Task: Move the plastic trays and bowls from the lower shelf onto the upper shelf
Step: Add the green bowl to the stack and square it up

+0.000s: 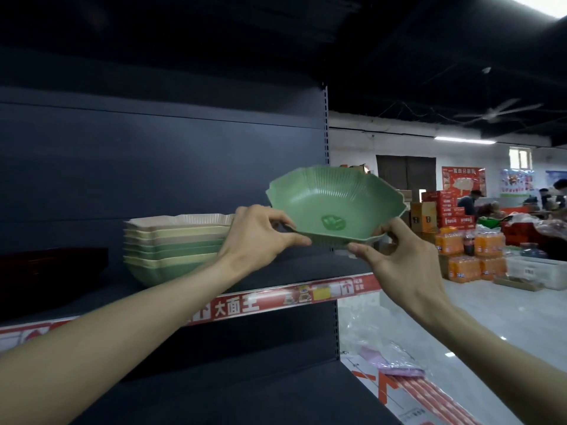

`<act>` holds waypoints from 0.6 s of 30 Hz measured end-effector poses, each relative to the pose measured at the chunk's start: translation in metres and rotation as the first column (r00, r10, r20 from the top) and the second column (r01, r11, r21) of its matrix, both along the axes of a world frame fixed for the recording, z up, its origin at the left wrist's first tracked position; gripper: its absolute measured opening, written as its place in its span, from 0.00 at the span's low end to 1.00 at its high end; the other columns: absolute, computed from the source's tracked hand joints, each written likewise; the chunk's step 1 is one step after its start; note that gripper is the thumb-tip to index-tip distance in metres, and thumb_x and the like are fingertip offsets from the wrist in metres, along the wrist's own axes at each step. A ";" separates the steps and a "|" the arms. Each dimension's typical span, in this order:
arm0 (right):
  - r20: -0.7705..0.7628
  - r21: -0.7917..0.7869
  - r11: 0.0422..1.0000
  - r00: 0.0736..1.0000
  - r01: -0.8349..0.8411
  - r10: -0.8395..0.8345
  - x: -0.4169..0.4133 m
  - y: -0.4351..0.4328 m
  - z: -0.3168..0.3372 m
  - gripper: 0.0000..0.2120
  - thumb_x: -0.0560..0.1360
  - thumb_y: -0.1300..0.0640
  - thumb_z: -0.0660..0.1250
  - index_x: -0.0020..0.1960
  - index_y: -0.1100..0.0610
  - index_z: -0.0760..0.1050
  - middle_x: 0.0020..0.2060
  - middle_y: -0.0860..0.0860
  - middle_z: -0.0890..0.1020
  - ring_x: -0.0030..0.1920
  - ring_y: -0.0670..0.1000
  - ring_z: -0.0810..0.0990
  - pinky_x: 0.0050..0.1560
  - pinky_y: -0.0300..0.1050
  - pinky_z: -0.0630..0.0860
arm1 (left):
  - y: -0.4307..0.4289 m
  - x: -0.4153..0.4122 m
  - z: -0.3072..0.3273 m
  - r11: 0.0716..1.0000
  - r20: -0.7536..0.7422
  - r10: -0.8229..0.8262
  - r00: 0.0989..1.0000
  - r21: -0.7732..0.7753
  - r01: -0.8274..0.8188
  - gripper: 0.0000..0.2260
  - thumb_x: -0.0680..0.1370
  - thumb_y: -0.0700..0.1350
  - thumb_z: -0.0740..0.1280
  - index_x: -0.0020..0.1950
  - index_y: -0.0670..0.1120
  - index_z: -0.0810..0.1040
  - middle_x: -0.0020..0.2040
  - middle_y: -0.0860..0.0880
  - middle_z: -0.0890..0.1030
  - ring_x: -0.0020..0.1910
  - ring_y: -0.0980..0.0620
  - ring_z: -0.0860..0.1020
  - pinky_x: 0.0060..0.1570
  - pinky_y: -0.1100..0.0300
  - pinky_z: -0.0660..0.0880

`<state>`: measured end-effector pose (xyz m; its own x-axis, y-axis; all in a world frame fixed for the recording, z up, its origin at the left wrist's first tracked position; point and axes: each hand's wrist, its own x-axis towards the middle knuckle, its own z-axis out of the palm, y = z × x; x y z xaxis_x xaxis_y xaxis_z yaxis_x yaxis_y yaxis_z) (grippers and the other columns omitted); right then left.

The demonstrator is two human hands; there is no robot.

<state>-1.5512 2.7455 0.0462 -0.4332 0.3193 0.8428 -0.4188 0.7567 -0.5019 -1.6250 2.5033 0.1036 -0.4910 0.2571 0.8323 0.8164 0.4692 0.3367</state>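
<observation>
A green ribbed plastic bowl (333, 207) with a scalloped rim is held up, tilted toward me, above the right end of the upper shelf (306, 268). My left hand (260, 233) pinches its left rim; my right hand (395, 256) grips its right edge from below. Left of the bowl, a stack of several cream and green bowls (175, 243) stands on that same shelf. A dark tray stack (55, 260) sits further left in shadow.
The shelf edge carries a red price strip (276, 297). A lower shelf (245, 391) lies beneath. Plastic wrap and pink packets (389, 363) lie on the floor at right. Crates of orange drinks (469, 250), boxes and people fill the background right.
</observation>
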 end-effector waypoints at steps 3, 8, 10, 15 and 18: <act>-0.089 0.007 0.998 0.994 -0.061 0.061 0.002 -0.018 0.012 0.18 0.70 0.43 0.81 0.49 0.47 0.75 0.44 0.37 0.83 0.45 0.44 0.84 0.46 0.45 0.81 | -0.020 0.007 0.011 0.998 -0.115 -0.042 0.993 0.052 0.048 0.12 0.65 0.54 0.85 0.44 0.53 0.90 0.48 0.62 0.88 0.50 0.61 0.86 0.56 0.53 0.83; -0.147 0.030 0.985 0.974 -0.168 0.170 -0.006 -0.054 0.034 0.17 0.70 0.43 0.81 0.49 0.49 0.77 0.46 0.40 0.84 0.48 0.43 0.81 0.48 0.43 0.75 | -0.066 0.017 0.031 0.996 -0.308 0.032 0.951 0.088 -0.005 0.13 0.68 0.54 0.84 0.47 0.50 0.90 0.56 0.61 0.87 0.55 0.58 0.86 0.58 0.53 0.82; -0.144 0.030 0.978 0.968 -0.205 0.207 -0.013 -0.071 0.043 0.17 0.70 0.42 0.81 0.49 0.50 0.78 0.44 0.40 0.84 0.46 0.41 0.80 0.45 0.36 0.71 | -0.086 0.018 0.035 0.993 -0.341 0.061 0.938 0.120 -0.021 0.14 0.68 0.52 0.85 0.49 0.48 0.90 0.58 0.58 0.87 0.58 0.59 0.85 0.61 0.52 0.82; -0.118 0.074 0.957 0.950 -0.281 0.288 -0.035 -0.118 0.056 0.19 0.71 0.41 0.80 0.50 0.50 0.77 0.46 0.39 0.83 0.48 0.36 0.78 0.45 0.25 0.69 | -0.133 0.024 0.034 0.977 -0.348 0.109 0.931 0.212 -0.035 0.15 0.67 0.47 0.86 0.49 0.44 0.90 0.59 0.58 0.86 0.61 0.61 0.83 0.64 0.59 0.80; -0.078 0.062 0.940 0.937 -0.335 0.340 -0.046 -0.143 0.060 0.18 0.73 0.42 0.79 0.52 0.50 0.75 0.44 0.34 0.79 0.47 0.30 0.76 0.44 0.24 0.68 | -0.155 0.024 0.032 0.963 -0.331 0.148 0.932 0.262 -0.060 0.15 0.66 0.45 0.86 0.49 0.43 0.90 0.57 0.66 0.83 0.60 0.63 0.83 0.62 0.67 0.78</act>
<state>-1.5976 2.6022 0.1064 -0.4336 0.1264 0.8922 -0.6938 0.5850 -0.4200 -1.6005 2.3485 0.1353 -0.1756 -0.0120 0.9844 0.8531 0.4972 0.1582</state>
